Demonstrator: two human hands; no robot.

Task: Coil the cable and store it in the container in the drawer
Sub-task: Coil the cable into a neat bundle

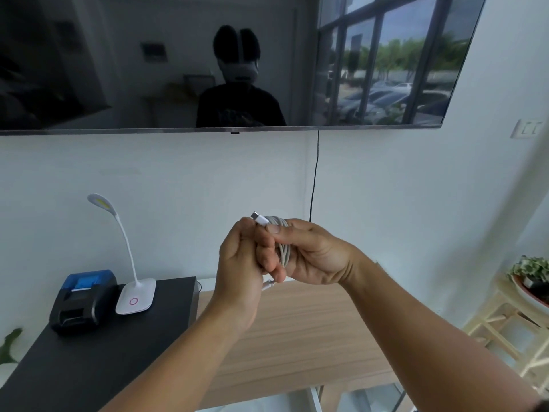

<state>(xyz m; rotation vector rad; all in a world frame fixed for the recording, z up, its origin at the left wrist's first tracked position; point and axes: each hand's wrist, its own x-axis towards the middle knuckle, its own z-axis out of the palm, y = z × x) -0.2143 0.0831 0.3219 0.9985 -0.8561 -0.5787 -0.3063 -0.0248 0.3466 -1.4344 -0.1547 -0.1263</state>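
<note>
- Cable (pixel 284 248): white, gathered into a small bundle of loops, being held at the centre of the frame, well above the wooden cabinet top (pixel 312 337).
- Long axis: the loops are running roughly top to bottom, between the two hands.
- Right hand (pixel 312 257): fingers curled shut around the loops, thumb pressing across the top; it is carrying the bundle.
- Left hand (pixel 240 263): fingers closing on the bundle's near side, touching the right hand.
- Plug (pixel 260 218): sticking out up and left above both hands.
- Loose tail (pixel 267 284): hanging just below the fingers.
- Drawer and container: not in view; stowing likely next.
</note>
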